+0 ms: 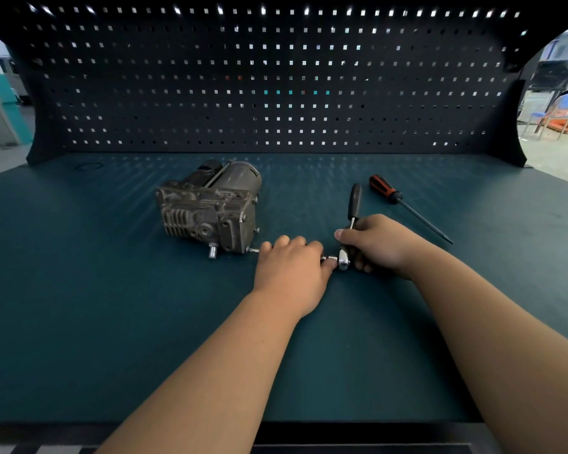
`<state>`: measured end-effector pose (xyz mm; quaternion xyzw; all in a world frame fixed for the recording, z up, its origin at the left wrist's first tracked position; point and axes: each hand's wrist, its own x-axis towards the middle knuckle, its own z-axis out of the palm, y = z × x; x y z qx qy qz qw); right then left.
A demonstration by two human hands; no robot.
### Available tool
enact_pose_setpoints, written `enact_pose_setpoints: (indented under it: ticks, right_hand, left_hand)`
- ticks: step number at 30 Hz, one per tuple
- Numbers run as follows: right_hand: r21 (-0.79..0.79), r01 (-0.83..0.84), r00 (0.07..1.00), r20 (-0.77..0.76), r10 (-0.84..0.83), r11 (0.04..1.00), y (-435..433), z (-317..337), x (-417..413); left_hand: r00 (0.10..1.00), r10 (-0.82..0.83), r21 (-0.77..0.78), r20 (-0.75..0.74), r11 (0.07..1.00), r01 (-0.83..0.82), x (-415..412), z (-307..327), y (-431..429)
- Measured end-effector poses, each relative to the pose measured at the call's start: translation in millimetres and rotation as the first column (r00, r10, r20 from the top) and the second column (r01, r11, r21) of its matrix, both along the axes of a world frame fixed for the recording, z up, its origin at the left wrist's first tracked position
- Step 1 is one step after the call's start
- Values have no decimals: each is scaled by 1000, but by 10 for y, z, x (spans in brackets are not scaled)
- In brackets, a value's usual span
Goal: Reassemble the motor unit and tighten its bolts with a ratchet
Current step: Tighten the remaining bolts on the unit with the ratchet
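The motor unit [210,211] sits left of the middle of the bench [112,322]. The left hand [292,267] curls round the extension bar [328,258] running to it, and the right hand [377,244] grips the ratchet [354,204] near its head. A screwdriver [407,208] lies toward the right edge.

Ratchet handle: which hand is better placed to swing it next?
Probably the right: the right hand grips the ratchet near its head, while the left hand holds the extension bar pointing at the motor unit.

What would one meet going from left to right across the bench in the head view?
Motor unit, left hand round the extension bar, right hand gripping the ratchet, screwdriver.
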<state>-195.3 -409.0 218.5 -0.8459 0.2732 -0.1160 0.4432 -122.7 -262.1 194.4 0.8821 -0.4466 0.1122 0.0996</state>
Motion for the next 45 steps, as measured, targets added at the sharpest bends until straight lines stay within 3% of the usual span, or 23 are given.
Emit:
enact_pose_setpoints:
  ticks: [10, 15, 19, 28, 37, 45]
  right_hand:
    - [-52, -40, 997, 67, 43, 998, 6, 80, -64]
    - [36, -300, 953, 52, 298, 953, 10, 273, -250]
    - [-21, -395, 918, -41, 394, 918, 39, 334, -299]
    - [8, -264, 964, 31, 264, 964, -13, 278, -244]
    - [-97, 48, 987, -146, -62, 994, 34, 85, -42]
    - [-77, 66, 989, -130, -76, 995, 13, 73, -24]
  left_hand:
    - [1000, -17, -11, 4, 1000, 17, 17, -5, 10]
    - [1000, -18, -14, 5, 1000, 19, 19, 0, 16]
    - [1000, -19, -2, 8, 1000, 19, 16, 3, 15]
    - [1000, -17, -44, 10, 999, 18, 3, 18, 28]
    - [999, -20, -26, 26, 999, 21, 9, 14, 41]
    - [999, -35, -10, 24, 999, 35, 27, 1, 33]
